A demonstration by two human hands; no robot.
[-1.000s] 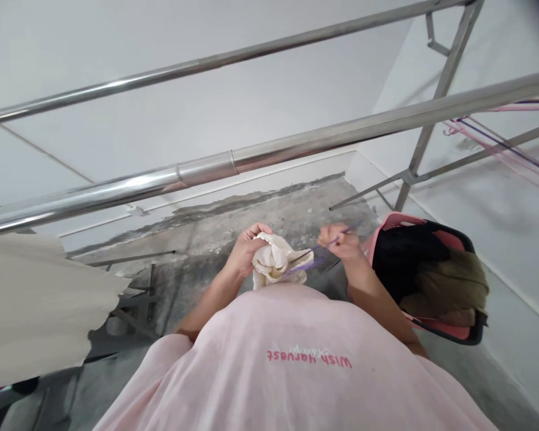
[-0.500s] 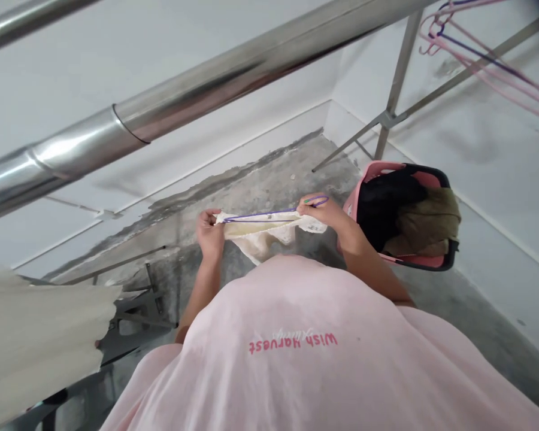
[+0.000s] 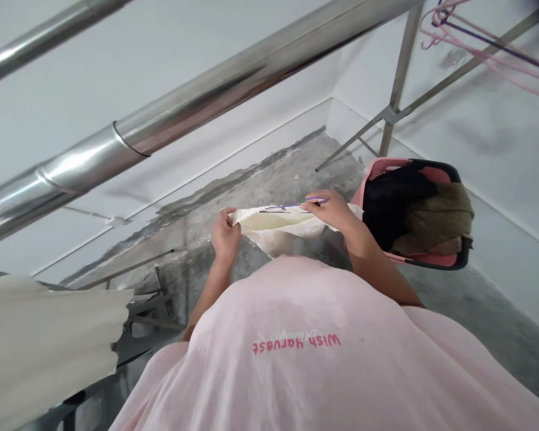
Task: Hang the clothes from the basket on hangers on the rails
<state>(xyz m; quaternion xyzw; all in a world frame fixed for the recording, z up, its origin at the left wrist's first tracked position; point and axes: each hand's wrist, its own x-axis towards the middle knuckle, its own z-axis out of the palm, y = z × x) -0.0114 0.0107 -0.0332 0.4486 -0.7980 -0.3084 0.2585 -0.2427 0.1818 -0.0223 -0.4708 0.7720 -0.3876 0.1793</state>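
A cream lace-edged garment (image 3: 276, 230) is stretched between my two hands in front of my body, its opening facing up. My left hand (image 3: 227, 236) pinches the garment's left edge. My right hand (image 3: 330, 209) is closed around a purple clothes hanger (image 3: 291, 206), near its hook. The hanger's bar lies along the garment's far edge, and its left end is partly inside the opening. Fabric also shows beyond my right wrist; whether the right fingers grip cloth too is hidden.
A pink and black laundry basket (image 3: 462, 254) with dark and olive clothes stands at the right. A shiny metal rail (image 3: 184, 111) crosses above my hands. Pink and purple hangers (image 3: 485, 48) hang at upper right. A cream cloth (image 3: 49, 341) covers something at lower left.
My left hand has moved right relative to the hanger, and the garment's opening is wider. The hanger's left end has gone from lying across the edge to inside the cloth. The view has shifted slightly.
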